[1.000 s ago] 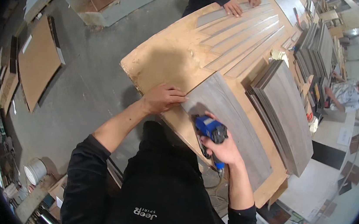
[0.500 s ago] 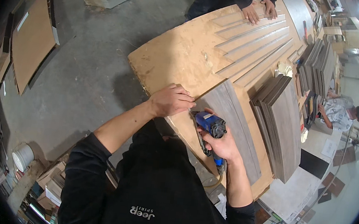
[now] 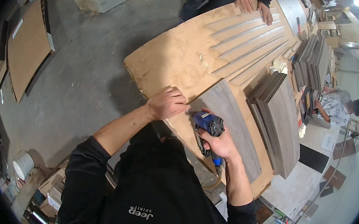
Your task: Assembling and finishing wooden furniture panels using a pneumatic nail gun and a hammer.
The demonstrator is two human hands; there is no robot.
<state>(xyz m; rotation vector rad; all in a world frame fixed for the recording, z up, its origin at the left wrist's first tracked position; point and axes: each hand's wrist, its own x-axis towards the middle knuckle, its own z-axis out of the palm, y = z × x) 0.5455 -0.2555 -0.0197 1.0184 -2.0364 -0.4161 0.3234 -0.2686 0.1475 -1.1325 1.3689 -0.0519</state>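
My right hand [image 3: 224,145] is wrapped round the handle of a blue air nailer [image 3: 210,123], which has a hose [image 3: 214,183] at its lower end. The nailer's nose is by the near long edge of a grey wood-grain panel [image 3: 235,122], lying flat on a worktable [image 3: 159,57]. My left hand [image 3: 167,103] rests at the panel's near left corner, fingers curled and pressed together. Whatever they may pinch there is hidden.
Beyond the panel stands a stack of grey panels [image 3: 285,127], with another stack [image 3: 316,60] behind. Long thin strips [image 3: 246,34] lie across the table; a co-worker's hands [image 3: 264,11] are at their far ends. Another person [image 3: 335,107] works on the right. A white bucket [image 3: 23,165] sits lower left.
My left hand has drawn slightly left and down, its fingers more curled. The nailer stays close to the panel's edge. The co-worker's hands have shifted over the strips.
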